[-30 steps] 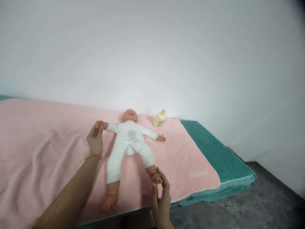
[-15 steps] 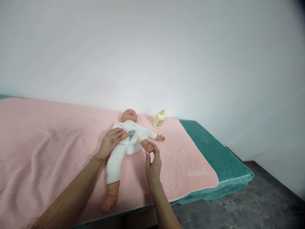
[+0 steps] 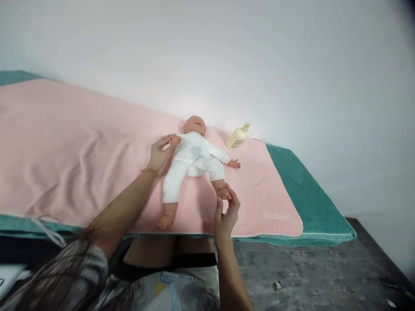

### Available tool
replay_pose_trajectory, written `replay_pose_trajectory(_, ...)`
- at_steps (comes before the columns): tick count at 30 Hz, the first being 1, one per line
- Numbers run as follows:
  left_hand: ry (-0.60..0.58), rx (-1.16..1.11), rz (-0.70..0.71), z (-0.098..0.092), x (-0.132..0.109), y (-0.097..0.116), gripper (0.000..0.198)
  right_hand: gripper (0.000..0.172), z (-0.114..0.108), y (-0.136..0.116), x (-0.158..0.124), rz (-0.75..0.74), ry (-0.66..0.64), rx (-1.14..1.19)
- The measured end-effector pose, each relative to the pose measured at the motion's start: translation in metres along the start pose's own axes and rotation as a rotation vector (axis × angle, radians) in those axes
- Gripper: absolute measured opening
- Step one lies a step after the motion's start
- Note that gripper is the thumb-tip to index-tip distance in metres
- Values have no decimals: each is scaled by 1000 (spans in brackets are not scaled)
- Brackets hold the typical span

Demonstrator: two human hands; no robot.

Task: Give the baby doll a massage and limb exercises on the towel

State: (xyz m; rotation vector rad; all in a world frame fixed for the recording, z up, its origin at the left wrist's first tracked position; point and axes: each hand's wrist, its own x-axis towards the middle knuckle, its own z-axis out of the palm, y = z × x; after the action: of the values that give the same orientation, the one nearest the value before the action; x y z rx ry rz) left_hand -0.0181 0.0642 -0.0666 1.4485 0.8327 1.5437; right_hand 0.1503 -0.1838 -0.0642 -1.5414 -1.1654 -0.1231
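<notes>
A baby doll with a white cloth body lies on its back on a pink blanket, its head toward the wall. My left hand, with a gold bracelet at the wrist, pinches the doll's hand at the left side of the picture, near its shoulder. My right hand holds the doll's foot on the right between thumb and fingers. The other leg lies straight toward me, untouched, and the other arm is stretched out to the right on the blanket.
A pale yellow pump bottle stands, tilted in view, right of the doll's head. Under the blanket is a green padded bed against a white wall. Grey floor shows at lower right, with a small object on it.
The view has tipped downward, so my lap now shows. My left hand has moved the doll's hand outward from its chest; my right hand has drawn the bent leg out straighter.
</notes>
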Motion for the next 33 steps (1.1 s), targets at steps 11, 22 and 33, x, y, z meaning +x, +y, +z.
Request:
replay_pose_trajectory(11,516,-646,-542,-31,30,-19,27,38,-39,16,-52,-67,-108,-77)
replay_pose_trajectory(22,594,-720,-651,-28,33,-11,22,45,-20,40,-85,81,-90,-48)
replay_pose_trajectory(33,357,-528,-297,-19,23,-13,29,51,-17,16,-63,287,-13,-36)
